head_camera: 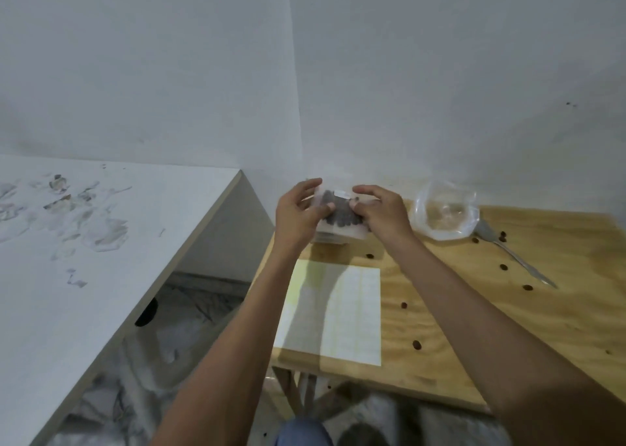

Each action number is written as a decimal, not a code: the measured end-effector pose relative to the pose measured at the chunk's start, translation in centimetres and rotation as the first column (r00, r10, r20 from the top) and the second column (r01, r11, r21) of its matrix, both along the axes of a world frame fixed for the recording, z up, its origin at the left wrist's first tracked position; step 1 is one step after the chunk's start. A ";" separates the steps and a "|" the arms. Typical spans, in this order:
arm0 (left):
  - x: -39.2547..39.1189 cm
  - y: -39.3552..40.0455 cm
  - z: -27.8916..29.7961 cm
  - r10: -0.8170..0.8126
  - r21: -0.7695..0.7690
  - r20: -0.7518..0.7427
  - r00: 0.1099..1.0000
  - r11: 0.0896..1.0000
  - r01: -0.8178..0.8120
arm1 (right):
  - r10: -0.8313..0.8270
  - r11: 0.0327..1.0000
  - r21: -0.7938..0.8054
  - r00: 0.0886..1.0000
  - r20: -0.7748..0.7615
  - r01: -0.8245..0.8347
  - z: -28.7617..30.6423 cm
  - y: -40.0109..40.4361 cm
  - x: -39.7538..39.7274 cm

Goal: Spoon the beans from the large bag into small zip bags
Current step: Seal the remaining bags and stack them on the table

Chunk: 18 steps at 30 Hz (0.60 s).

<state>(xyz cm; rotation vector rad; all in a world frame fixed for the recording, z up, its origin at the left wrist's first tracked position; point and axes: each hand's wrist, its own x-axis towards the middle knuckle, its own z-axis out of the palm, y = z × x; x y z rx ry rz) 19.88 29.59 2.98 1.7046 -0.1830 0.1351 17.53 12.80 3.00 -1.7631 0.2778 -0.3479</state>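
Observation:
Both hands hold a small clear zip bag (339, 212) with dark beans inside, lifted above the far left of the wooden table (559, 310). My left hand (299, 213) grips its left side and my right hand (381, 212) pinches its right side. A small white label shows near the bag's top. The large clear bag (445, 212) sits open to the right and looks nearly empty. A metal spoon (511, 254) lies on the table beside it. Under the held bag lies a stack of small bags (333, 239), partly hidden.
A sheet of white labels (333, 310) lies on the table's near left. Several loose beans (417, 344) are scattered over the wood. A white table (84, 259) with stains stands to the left, with a floor gap between. Walls close the far side.

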 end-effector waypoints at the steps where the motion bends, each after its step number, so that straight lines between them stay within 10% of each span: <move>1: 1.2 0.2 -0.1 0.017 0.069 0.035 0.999 0.997 -0.019 | -0.021 0.999 -0.031 1.000 -0.012 0.020 -0.3 0.4 1.4; 10: 6.6 -0.3 -3.7 0.138 0.486 0.037 0.990 0.863 -0.139 | 0.022 0.855 -0.497 0.969 -0.246 -0.145 -3.2 1.7 6.0; 18: 5.2 -0.9 -3.7 0.163 0.519 0.175 0.971 0.823 -0.232 | 0.018 0.863 -0.493 0.981 -0.193 -0.113 -2.6 0.3 4.3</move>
